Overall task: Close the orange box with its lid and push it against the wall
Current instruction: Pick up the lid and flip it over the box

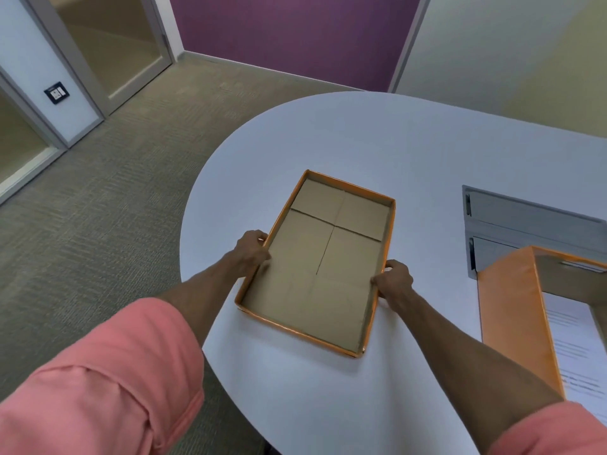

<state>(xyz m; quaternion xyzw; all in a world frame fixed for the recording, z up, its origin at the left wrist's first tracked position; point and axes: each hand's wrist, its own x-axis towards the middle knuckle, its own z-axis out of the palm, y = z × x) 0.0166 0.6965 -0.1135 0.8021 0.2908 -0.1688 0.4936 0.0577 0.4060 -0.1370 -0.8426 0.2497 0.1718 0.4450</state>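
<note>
— Orange lid point(315, 264)?
— Upside down on the white desk point(328, 133), brown cardboard inside facing up, orange rim all round. Near the desk's rounded left end, turned a little askew to the desk's edge.

— Hands?
— Well apart, one on each long side of the lid. Left hand point(251, 249) clamped on the left rim, fingers curled over the edge, thumb inside. Right hand point(394, 280) gripping the right rim lower down, fingertips on the outer wall, thumb at the inner edge. Both forearms bare, pink sleeves point(108, 382) rolled above the elbows.

— Lifted or resting?
— Hard to tell; near edge looks close to the desk, a thin shadow under it.

— Orange box point(515, 310)?
— At the right of the desk, well apart from the lid, open at the top. Orange outer wall facing the lid, brown inside. Printed white paper point(578, 349) lying in it, text too blurred to read. Cut off by the picture's right edge.

— Anything behind the box?
— Grey metal hatch point(525, 221) set into the desk, just beyond the box's far end.

— Walls?
— Pale yellow wall point(512, 54) along the desk's far right side, box not against it. Purple wall point(295, 31) further back, past the carpet point(98, 205). Glass door point(108, 44) at the left, a small switch plate point(56, 92) beside it.
</note>
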